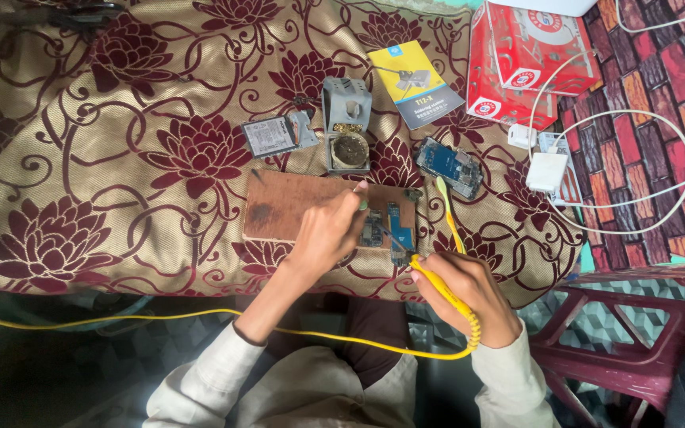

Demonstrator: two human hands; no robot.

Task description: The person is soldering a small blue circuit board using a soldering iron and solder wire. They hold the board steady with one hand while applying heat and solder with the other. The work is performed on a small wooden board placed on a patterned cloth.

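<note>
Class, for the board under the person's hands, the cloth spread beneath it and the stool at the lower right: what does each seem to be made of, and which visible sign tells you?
Board: seemingly wood or fibreboard, matt brown, with a dark scorched-looking patch.
Cloth: woven fabric, golden with a slight sheen, maroon flowers; ribbed weave and soft folds show.
Stool: probably moulded plastic, dark red, smooth, with rounded edges and faint gloss.

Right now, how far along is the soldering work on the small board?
Done: a phone lies opened, its battery set aside. In hand: the right hand holds the yellow iron with its tip at the board, which the left hand steadies on the wooden block. Left: the phone is not reassembled.
</note>
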